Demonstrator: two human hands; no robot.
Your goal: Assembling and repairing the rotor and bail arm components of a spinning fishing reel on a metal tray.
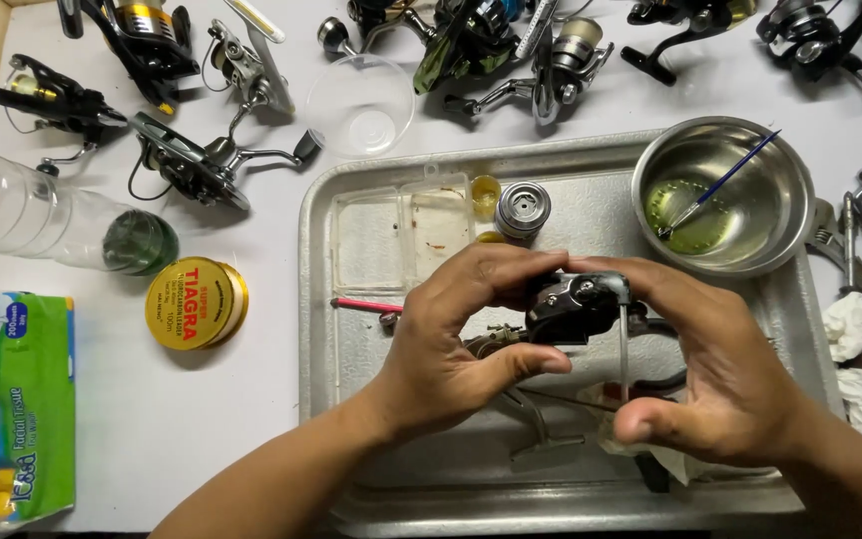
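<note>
The black reel body [573, 307] sits right in the middle of the frame, held up over the metal tray [351, 429] by both hands. The left hand [446, 349] is wrapped around it from the left, thumb underneath and fingers curled over the top, so it's clamped on the reel body. The right hand [720, 384] cups it from the right, fingers closed on the top edge and thumb low, near a thin clear rod [624, 349] that hangs down from the reel. I can't tell if that thumb is actually pressing anything.

My take on doing this bit well: keep the reel over the tray like this, so any small part that drops lands in it and not on the table. Let the left hand do the holding and keep the right one light, since that thin rod looks easy to bend. Go slow with anything that turns.

Just above the hands there's a silver spool [523, 210] and a clear plastic parts box [401, 235] on the tray, plus a red-handled tool [363, 303] poking out at left. Upper right of the tray is a steel bowl [725, 195] with yellowish liquid and a blue brush [720, 184] in it. Off the tray: a yellow round tin [195, 302] at left, a clear bottle [52, 215] further left, and other reels [202, 165] along the top.
</note>
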